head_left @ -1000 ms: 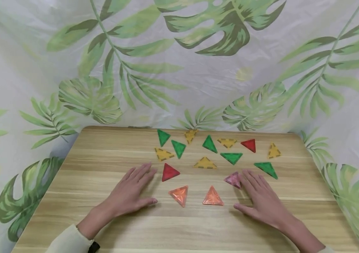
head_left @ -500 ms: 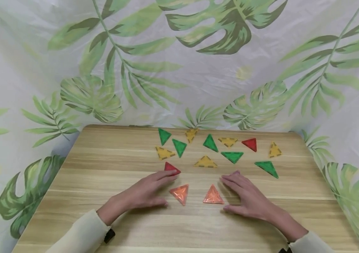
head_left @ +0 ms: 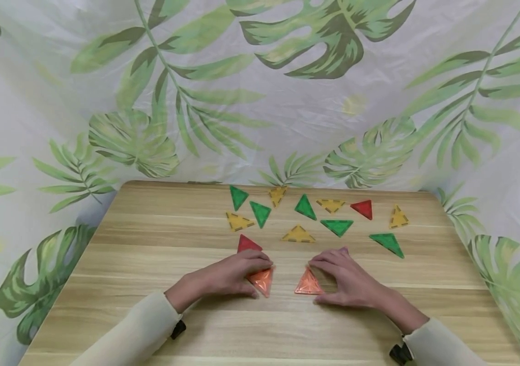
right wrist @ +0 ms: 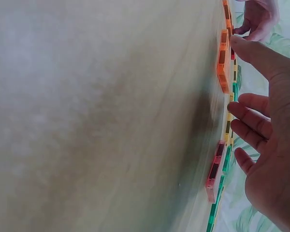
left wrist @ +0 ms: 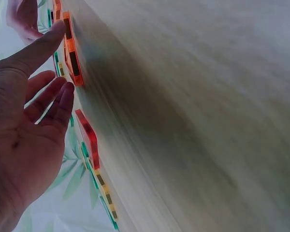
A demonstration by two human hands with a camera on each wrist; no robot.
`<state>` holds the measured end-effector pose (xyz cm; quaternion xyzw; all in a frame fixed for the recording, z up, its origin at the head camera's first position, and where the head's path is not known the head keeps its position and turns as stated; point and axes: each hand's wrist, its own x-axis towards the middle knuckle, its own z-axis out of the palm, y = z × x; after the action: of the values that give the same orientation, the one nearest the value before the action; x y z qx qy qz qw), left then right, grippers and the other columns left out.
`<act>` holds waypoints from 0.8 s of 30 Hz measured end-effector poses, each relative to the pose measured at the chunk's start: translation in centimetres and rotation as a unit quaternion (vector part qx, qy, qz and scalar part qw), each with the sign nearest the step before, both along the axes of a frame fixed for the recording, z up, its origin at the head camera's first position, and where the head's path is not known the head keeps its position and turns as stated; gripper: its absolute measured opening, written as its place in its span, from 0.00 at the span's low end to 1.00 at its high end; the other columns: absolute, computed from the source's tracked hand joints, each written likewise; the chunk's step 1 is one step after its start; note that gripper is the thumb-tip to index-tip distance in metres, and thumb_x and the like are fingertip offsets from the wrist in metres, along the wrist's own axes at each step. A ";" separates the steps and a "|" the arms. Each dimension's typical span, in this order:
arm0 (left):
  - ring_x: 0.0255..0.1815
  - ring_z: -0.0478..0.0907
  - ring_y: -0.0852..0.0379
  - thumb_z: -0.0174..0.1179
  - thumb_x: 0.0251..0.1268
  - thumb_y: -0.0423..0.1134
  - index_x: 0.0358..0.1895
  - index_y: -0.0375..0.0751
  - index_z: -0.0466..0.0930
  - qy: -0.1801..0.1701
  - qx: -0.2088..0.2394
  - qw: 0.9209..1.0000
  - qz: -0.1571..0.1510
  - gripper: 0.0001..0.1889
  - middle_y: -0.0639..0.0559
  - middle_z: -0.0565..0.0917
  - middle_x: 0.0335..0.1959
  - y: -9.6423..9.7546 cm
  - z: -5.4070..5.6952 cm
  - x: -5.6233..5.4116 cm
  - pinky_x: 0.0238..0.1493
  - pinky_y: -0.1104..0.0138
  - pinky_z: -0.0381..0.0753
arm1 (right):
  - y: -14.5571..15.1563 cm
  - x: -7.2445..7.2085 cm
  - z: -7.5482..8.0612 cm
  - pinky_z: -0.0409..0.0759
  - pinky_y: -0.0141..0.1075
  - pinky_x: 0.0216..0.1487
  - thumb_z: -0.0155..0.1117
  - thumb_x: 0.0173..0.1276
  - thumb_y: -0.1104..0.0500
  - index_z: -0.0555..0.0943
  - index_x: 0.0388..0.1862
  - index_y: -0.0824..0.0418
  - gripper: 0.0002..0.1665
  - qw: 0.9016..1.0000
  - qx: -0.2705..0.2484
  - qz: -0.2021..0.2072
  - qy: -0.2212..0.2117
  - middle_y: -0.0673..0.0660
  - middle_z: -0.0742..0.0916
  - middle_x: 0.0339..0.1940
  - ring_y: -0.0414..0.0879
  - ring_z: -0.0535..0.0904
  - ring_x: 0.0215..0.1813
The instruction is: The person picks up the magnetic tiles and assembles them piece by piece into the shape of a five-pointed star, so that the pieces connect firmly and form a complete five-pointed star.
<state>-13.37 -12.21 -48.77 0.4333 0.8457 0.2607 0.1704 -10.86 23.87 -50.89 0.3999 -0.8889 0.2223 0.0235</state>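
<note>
Two orange triangular magnetic tiles lie flat on the wooden table. Over the left orange tile (head_left: pixel 262 282) is my left hand (head_left: pixel 232 273), fingertips by its upper corner and thumb near its lower end. My right hand (head_left: pixel 351 278) spans the right orange tile (head_left: pixel 307 284) the same way, thumb low and fingers at the top. In the right wrist view a gap shows between the fingers and that orange tile (right wrist: pixel 223 60). A red triangular tile (head_left: pixel 248 244) sits just beyond the left fingers. Most of a purple tile (head_left: pixel 344 250) is hidden behind the right hand.
Farther back on the table (head_left: pixel 287 330) lie several green triangles, such as one green tile (head_left: pixel 336 227), and several yellow ones, such as one yellow tile (head_left: pixel 298 234). Another red tile (head_left: pixel 363 209) is at the back right. A leaf-print cloth (head_left: pixel 219 101) hangs behind.
Both hands have moved inward, the left from the left side and the right from beside the purple tile, until they are around the orange tiles. The tiles lie where they were.
</note>
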 end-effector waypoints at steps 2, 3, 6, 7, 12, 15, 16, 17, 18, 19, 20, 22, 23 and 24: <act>0.68 0.72 0.54 0.79 0.62 0.46 0.73 0.38 0.77 0.000 -0.004 1.000 -0.001 0.37 0.49 0.77 0.68 0.3 -0.1 -0.1 0.71 0.60 0.77 | -0.2 -0.2 0.0 0.71 0.65 0.67 0.83 0.56 0.34 0.83 0.67 0.61 0.47 1.000 0.005 0.003 0.001 0.51 0.84 0.62 0.50 0.77 0.67; 0.66 0.73 0.55 0.80 0.61 0.45 0.72 0.37 0.78 0.000 -0.007 1.000 -0.001 0.37 0.49 0.78 0.66 0.5 -0.2 -0.2 0.69 0.62 0.78 | -0.2 -0.3 0.0 0.71 0.61 0.65 0.83 0.56 0.34 0.84 0.67 0.60 0.47 1.000 0.008 0.004 0.003 0.50 0.84 0.61 0.49 0.77 0.65; 0.61 0.73 0.58 0.80 0.60 0.44 0.71 0.37 0.78 -0.004 -0.010 1.000 -0.001 0.37 0.50 0.78 0.62 0.8 -0.3 -0.4 0.64 0.65 0.80 | -0.3 -0.6 -0.1 0.71 0.51 0.60 0.83 0.54 0.33 0.85 0.65 0.59 0.46 1.000 0.010 0.006 0.009 0.49 0.84 0.58 0.47 0.76 0.62; 0.60 0.73 0.58 0.81 0.60 0.44 0.72 0.37 0.78 -0.007 -0.010 1.000 -0.001 0.37 0.50 0.78 0.61 0.9 -0.4 -0.4 0.64 0.66 0.80 | -0.4 -0.7 -0.1 0.70 0.50 0.59 0.83 0.54 0.33 0.85 0.65 0.58 0.46 1.000 0.011 0.007 0.010 0.49 0.84 0.57 0.46 0.76 0.61; 0.56 0.74 0.59 0.80 0.61 0.44 0.72 0.37 0.79 -0.012 -0.013 1.000 -0.002 0.36 0.51 0.78 0.58 1.2 -0.5 -0.7 0.60 0.68 0.80 | -0.5 -1.1 -0.2 0.69 0.48 0.57 0.84 0.54 0.34 0.87 0.62 0.57 0.43 1.000 0.014 0.014 0.018 0.49 0.84 0.54 0.46 0.75 0.59; 0.56 0.74 0.59 0.79 0.62 0.45 0.71 0.38 0.79 -0.018 -0.015 1.000 -0.002 0.35 0.52 0.77 0.58 1.3 -0.4 -0.8 0.61 0.68 0.80 | -0.6 -1.2 -0.4 0.69 0.49 0.57 0.84 0.55 0.35 0.87 0.59 0.56 0.39 1.000 0.016 0.017 0.020 0.48 0.84 0.52 0.46 0.75 0.58; 0.57 0.74 0.59 0.80 0.61 0.45 0.71 0.38 0.80 -0.020 -0.016 1.000 -0.001 0.35 0.52 0.78 0.58 1.3 -0.4 -0.9 0.61 0.68 0.80 | -0.6 -1.3 -0.5 0.69 0.49 0.57 0.84 0.55 0.35 0.88 0.59 0.56 0.38 0.999 0.016 0.018 0.021 0.47 0.84 0.51 0.46 0.75 0.57; 0.57 0.75 0.60 0.80 0.61 0.45 0.70 0.38 0.80 -0.022 -0.017 1.000 -0.001 0.35 0.53 0.78 0.58 1.3 -0.4 -0.9 0.62 0.68 0.80 | -0.6 -1.3 -0.5 0.68 0.50 0.57 0.84 0.55 0.36 0.88 0.58 0.56 0.37 0.999 0.015 0.018 0.021 0.47 0.84 0.51 0.45 0.75 0.57; 0.57 0.75 0.60 0.80 0.61 0.45 0.70 0.39 0.81 -0.023 -0.018 1.000 0.000 0.34 0.53 0.78 0.58 1.3 -0.4 -0.9 0.62 0.67 0.80 | -0.6 -1.4 -0.5 0.68 0.50 0.56 0.84 0.55 0.36 0.88 0.57 0.55 0.36 1.000 0.015 0.018 0.021 0.47 0.84 0.50 0.45 0.75 0.57; 0.57 0.75 0.60 0.80 0.61 0.46 0.69 0.39 0.81 -0.023 -0.019 1.000 0.000 0.34 0.53 0.78 0.58 1.4 -0.4 -1.0 0.62 0.68 0.80 | -0.7 -1.4 -0.5 0.68 0.50 0.56 0.84 0.55 0.37 0.88 0.57 0.55 0.36 1.000 0.015 0.018 0.020 0.46 0.84 0.50 0.44 0.75 0.57; 0.57 0.75 0.60 0.80 0.61 0.46 0.69 0.39 0.81 -0.023 -0.019 1.000 0.000 0.34 0.53 0.78 0.57 1.4 -0.4 -1.0 0.63 0.67 0.80 | -0.7 -1.4 -0.6 0.68 0.49 0.56 0.84 0.55 0.37 0.88 0.57 0.54 0.35 1.000 0.014 0.018 0.019 0.46 0.84 0.50 0.44 0.75 0.56; 0.58 0.75 0.61 0.80 0.60 0.46 0.68 0.39 0.82 -0.020 -0.020 1.000 -0.001 0.33 0.53 0.79 0.57 1.4 -0.4 -1.1 0.63 0.67 0.80 | -0.8 -1.5 -0.6 0.67 0.48 0.55 0.84 0.54 0.38 0.88 0.56 0.54 0.35 1.000 0.014 0.017 0.018 0.45 0.84 0.50 0.44 0.75 0.57; 0.58 0.75 0.61 0.80 0.60 0.47 0.68 0.39 0.82 -0.018 -0.020 1.000 -0.001 0.33 0.54 0.79 0.57 1.4 -0.4 -1.1 0.64 0.67 0.80 | -0.9 -1.5 -0.6 0.66 0.48 0.55 0.84 0.54 0.38 0.88 0.56 0.53 0.35 1.000 0.014 0.016 0.018 0.45 0.84 0.50 0.44 0.75 0.57; 0.58 0.76 0.61 0.80 0.60 0.47 0.68 0.39 0.82 -0.017 -0.019 1.000 0.000 0.33 0.53 0.79 0.57 1.4 -0.4 -1.1 0.64 0.67 0.80 | -1.0 -1.5 -0.5 0.66 0.48 0.54 0.84 0.53 0.39 0.88 0.56 0.53 0.35 1.000 0.015 0.016 0.019 0.45 0.85 0.50 0.44 0.76 0.57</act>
<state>-14.48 -10.86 -49.20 0.4253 0.8477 0.2515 0.1931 -12.32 22.84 -51.41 0.4183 -0.8850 0.2021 0.0306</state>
